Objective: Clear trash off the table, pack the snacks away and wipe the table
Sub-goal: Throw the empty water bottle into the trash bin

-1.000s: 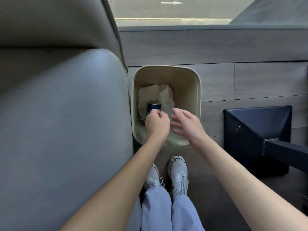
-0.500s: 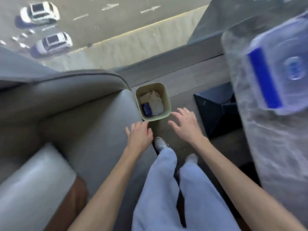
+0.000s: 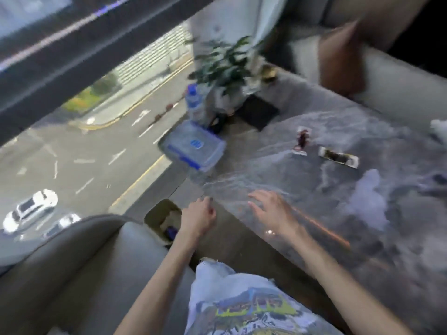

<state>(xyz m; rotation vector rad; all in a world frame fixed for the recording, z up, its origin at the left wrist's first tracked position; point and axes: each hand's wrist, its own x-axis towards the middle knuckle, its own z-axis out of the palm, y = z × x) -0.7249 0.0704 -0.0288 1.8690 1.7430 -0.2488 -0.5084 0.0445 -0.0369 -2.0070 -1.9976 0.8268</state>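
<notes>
1. My left hand (image 3: pixel 198 215) hangs in front of me with its fingers loosely curled downward and nothing in it. It is over the gap between the bin and the table's near-left edge.
2. My right hand (image 3: pixel 273 210) is just to the right of it, palm down, with fingers straight and spread, holding nothing. It is over the near-left corner of the table (image 3: pixel 362 131). The blur keeps me from telling whether it touches the top.
3. The table is grey marbled stone and fills the right side of the view.
4. A beige bin (image 3: pixel 154 213) stands on the floor left of my left hand, between the grey sofa (image 3: pixel 84 274) and the table. A small blue item (image 3: pixel 172 230) lies inside it.
5. Two snack packets lie near each other around the middle of the table. One is a reddish packet (image 3: pixel 301 140), and to its right is a long white packet (image 3: pixel 338 157) with dark contents.
6. A soft white lump (image 3: pixel 368 197) lies on the table to the right of my right hand. I cannot tell whether it is tissue or cloth.
7. At the table's far-left edge sits a clear plastic box (image 3: pixel 193 147) with blue clasps, its lid on. Just beyond it stand a water bottle (image 3: pixel 194 102) with a blue cap and a leafy plant (image 3: pixel 225 59).
8. A dark mat (image 3: pixel 257 112) lies to the right of the box, near the plant.
</notes>
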